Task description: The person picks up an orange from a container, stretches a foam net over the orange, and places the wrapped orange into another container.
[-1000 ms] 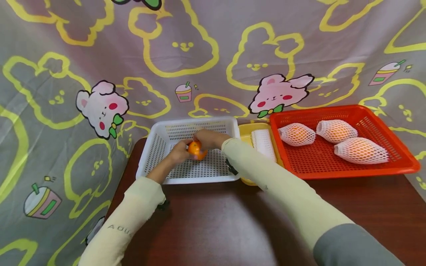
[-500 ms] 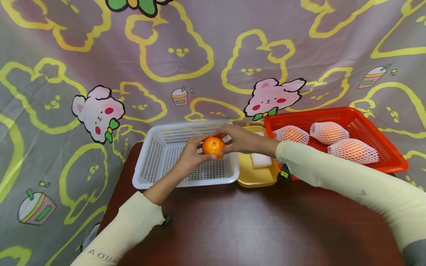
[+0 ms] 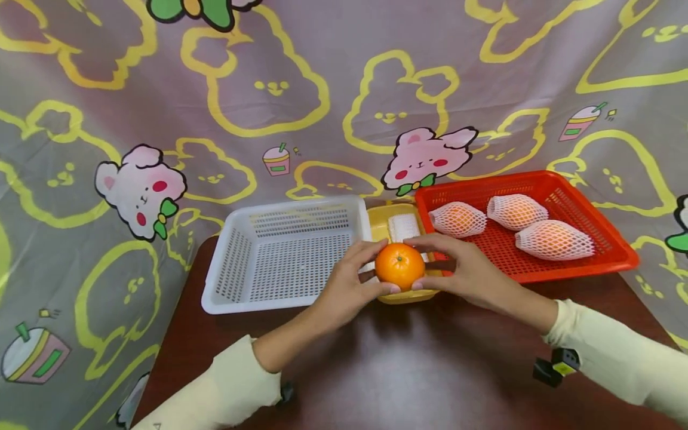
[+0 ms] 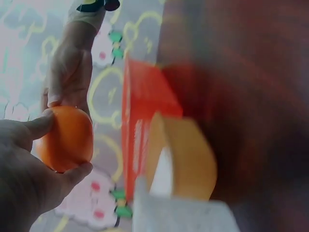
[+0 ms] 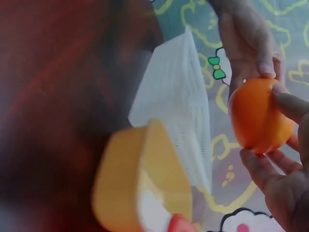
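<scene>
An orange, its stem end facing the head camera, is held up in the air between both hands. My left hand grips it from the left, thumb in front and fingers behind. From the right, my right hand holds the same fruit with thumb and fingertips. Both wrist views show the orange pinched from its two sides. Below and behind it stands a yellow basket with white foam net sleeves in it, partly hidden by the fruit and hands.
To the left is a white perforated basket with nothing seen inside. A red basket on the right holds three net-wrapped fruits. All stand on a dark brown table before a patterned cloth.
Both hands have lifted the orange out of the white basket and carried it right and toward the person, to in front of the yellow basket. The head view has shifted slightly.
</scene>
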`<state>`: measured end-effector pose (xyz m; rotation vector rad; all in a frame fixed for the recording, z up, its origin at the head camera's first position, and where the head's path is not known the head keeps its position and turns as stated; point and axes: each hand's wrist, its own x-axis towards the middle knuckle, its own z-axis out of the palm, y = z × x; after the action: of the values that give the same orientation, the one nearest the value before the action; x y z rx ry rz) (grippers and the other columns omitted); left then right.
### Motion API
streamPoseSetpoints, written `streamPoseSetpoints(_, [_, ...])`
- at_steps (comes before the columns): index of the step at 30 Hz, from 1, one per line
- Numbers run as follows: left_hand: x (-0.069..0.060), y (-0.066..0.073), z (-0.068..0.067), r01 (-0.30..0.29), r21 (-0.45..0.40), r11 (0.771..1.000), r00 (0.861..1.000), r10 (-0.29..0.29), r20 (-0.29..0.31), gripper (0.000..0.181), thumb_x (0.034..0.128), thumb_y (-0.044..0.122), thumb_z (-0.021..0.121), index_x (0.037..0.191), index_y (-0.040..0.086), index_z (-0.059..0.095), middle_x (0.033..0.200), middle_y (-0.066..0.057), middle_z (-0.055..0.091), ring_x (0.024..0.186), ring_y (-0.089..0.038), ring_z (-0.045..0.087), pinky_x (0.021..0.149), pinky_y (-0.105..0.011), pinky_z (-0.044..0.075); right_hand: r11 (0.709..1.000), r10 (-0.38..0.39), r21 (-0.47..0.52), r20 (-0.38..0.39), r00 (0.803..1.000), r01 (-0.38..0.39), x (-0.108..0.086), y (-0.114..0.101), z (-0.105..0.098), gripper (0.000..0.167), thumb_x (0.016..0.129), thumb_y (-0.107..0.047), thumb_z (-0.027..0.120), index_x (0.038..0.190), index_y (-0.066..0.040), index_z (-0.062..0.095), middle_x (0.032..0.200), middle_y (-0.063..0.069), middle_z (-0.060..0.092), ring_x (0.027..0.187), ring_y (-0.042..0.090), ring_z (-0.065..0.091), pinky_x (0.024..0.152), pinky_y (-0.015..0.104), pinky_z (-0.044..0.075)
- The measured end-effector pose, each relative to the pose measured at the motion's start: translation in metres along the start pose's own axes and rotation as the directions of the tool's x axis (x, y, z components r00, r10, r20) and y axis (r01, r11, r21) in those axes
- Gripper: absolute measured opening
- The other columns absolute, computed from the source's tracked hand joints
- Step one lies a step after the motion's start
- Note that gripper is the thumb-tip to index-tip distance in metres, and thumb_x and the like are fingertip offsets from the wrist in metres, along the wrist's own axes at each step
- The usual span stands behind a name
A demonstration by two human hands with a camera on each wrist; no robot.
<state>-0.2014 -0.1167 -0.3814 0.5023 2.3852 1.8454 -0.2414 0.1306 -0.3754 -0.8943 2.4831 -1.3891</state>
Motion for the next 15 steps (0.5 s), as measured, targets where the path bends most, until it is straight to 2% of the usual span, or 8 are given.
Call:
streamPoseSetpoints(4, [-0.014,-0.005,0.021,-0.042,0.135,0.990,0.995,0.029,0.095,0.075,0.0844,0.019,0.085,0.151,0.011,0.051,0.137,-0.002,0.053,0.127,-0.015,0.055,0.104,-0.030,0.054,0.998,-0.037,-0.051,-0.058,0.998,0.034,-0.037,0.012,0.009,0.068,0.080,-0.027,0.088,0.141,-0.023,0.060,0.137,0.000,0.064,0.119,0.012,0.064,0.092,0.027,0.060])
streamPoseSetpoints(8, [-0.030,-0.017,0.038,-0.138,0.262,0.955,0.977,0.088,0.195,0.076,0.0868,0.023,0.082,0.152,0.006,0.047,0.144,-0.006,0.053,0.131,-0.016,0.055,0.106,-0.022,0.051,0.993,-0.114,-0.045,-0.060,0.992,0.111,-0.065,0.024,0.024,0.067,0.078,-0.022,0.089,0.138,-0.018,0.059,0.132,0.003,0.063,0.115,0.002,0.062,0.091,0.023,0.059])
streamPoseSetpoints(10, [-0.039,-0.026,0.046,-0.162,0.288,0.944,0.968,0.095,0.233,0.077,0.0886,0.024,0.080,0.153,0.004,0.043,0.149,-0.010,0.051,0.134,-0.018,0.054,0.106,-0.021,0.050,0.989,-0.147,-0.041,-0.050,0.988,0.145,-0.075,0.031,0.032,0.068,0.078,-0.022,0.089,0.138,-0.015,0.059,0.131,0.004,0.063,0.115,0.001,0.063,0.091,0.022,0.059])
streamPoseSetpoints(15, [-0.056,-0.049,0.061,-0.172,0.364,0.915,0.959,0.071,0.275,0.080,0.0922,0.029,0.075,0.157,0.002,0.037,0.160,-0.015,0.044,0.143,-0.024,0.050,0.115,-0.034,0.045,0.980,-0.178,-0.099,-0.050,0.983,0.172,-0.092,0.049,0.052,0.066,0.078,-0.027,0.089,0.135,-0.015,0.058,0.130,0.002,0.064,0.115,0.007,0.064,0.089,0.031,0.061])
